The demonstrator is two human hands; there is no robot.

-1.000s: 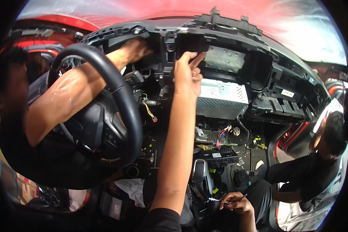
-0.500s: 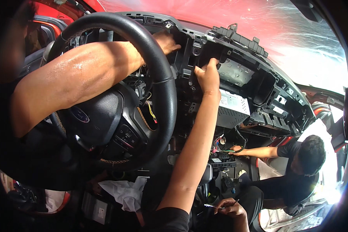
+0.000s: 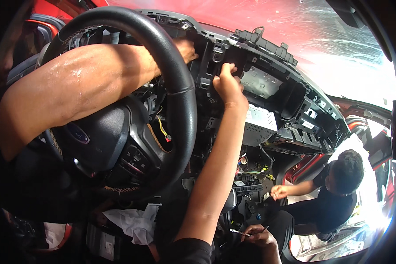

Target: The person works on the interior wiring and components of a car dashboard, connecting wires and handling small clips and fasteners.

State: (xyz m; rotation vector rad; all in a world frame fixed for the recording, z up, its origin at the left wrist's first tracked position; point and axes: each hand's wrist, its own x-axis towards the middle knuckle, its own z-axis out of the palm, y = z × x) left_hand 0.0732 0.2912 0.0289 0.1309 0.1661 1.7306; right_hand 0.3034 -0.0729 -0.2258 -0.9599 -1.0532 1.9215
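Observation:
My left arm passes over the steering wheel [image 3: 182, 110], and my left hand [image 3: 186, 49] is at the black dashboard frame [image 3: 205, 66] behind it. The wheel rim hides part of that hand, whose visible fingers are curled against the frame. To the right, my right hand [image 3: 229, 86] is closed on the frame's centre section, its fingertips partly out of sight inside the opening. Just right of it is a bare metal plate [image 3: 262, 82] in the dashboard. A silver perforated metal box [image 3: 259, 127] sits below.
A co-worker [image 3: 339, 185] crouches at the right door opening. Another person's hand [image 3: 257, 235] holds a thin tool at lower right. Loose wiring [image 3: 262, 169] and a black module [image 3: 246, 185] are under the dash. A white cloth [image 3: 136, 222] lies below the wheel.
The crouching co-worker's hand has drawn back from the wiring under the dash. My hands stay on the dashboard frame while the whole view shifts slightly.

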